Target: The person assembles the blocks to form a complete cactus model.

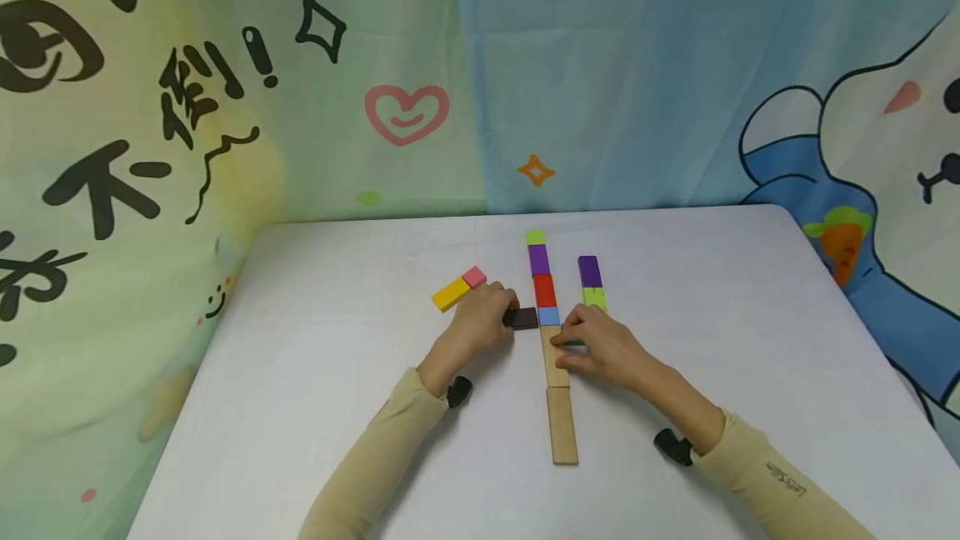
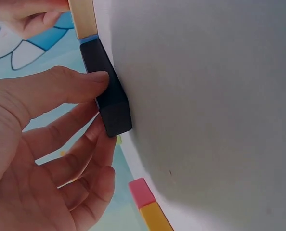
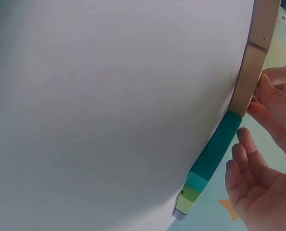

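My left hand (image 1: 480,319) pinches a black block (image 1: 522,318), with the thumb (image 2: 92,83) on its face. The block's far end lies right beside a light-blue block (image 1: 549,316) in a column. My right hand (image 1: 611,348) holds the upper plain wooden block (image 1: 552,348) between thumb and forefinger. A second wooden block (image 1: 562,427) continues the column towards me. Partly hidden under the right hand, a teal block (image 3: 214,147) extends from the wooden one. The right hand's other fingers (image 3: 246,139) hang loosely beside it.
Above the light-blue block stand red (image 1: 544,290), purple (image 1: 538,259) and green (image 1: 535,237) blocks. Another purple block (image 1: 590,272) and a green block (image 1: 595,297) lie to the right. A yellow block (image 1: 451,295) and a pink block (image 1: 474,277) lie left. The white table (image 1: 337,298) meets a printed curtain (image 1: 600,107).
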`<move>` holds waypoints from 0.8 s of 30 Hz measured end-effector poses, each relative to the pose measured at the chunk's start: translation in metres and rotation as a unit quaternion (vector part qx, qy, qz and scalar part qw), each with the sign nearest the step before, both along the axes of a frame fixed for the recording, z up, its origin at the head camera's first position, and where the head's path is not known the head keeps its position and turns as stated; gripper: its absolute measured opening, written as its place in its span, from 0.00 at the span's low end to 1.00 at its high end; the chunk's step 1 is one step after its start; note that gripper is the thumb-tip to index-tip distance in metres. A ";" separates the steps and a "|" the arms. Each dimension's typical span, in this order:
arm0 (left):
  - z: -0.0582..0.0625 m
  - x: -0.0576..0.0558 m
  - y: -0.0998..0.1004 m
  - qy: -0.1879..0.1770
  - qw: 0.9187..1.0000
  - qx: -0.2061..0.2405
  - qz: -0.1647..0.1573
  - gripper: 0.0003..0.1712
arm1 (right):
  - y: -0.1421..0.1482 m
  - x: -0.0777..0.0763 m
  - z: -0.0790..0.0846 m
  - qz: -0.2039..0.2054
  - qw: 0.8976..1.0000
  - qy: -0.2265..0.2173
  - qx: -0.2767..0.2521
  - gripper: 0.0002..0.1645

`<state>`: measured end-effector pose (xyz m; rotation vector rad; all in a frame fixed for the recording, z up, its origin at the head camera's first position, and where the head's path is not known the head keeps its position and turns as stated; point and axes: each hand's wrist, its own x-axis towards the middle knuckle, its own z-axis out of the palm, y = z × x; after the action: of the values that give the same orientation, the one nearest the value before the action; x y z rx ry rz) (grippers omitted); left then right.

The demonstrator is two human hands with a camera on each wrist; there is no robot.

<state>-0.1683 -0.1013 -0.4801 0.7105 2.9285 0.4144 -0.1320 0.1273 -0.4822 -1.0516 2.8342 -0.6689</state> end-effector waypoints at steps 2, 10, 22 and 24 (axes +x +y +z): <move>0.001 0.000 0.001 -0.002 1.000 0.002 0.003 0.14 | 0.000 0.000 0.000 0.001 1.000 -0.001 -0.001 0.15; 0.000 -0.001 0.001 -0.003 1.000 0.008 0.002 0.15 | 0.000 0.001 0.001 0.001 1.000 -0.002 0.002 0.15; 0.005 -0.006 -0.010 -0.013 0.998 0.056 0.037 0.21 | 0.000 0.000 -0.001 0.002 1.000 -0.002 0.002 0.15; 0.010 -0.011 -0.018 0.007 0.995 0.061 0.078 0.22 | 0.000 0.001 -0.002 0.000 1.000 -0.005 0.001 0.15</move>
<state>-0.1793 -0.1195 -0.4705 0.5007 3.0044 0.6085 -0.1315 0.1277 -0.4837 -1.0440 2.8257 -0.6706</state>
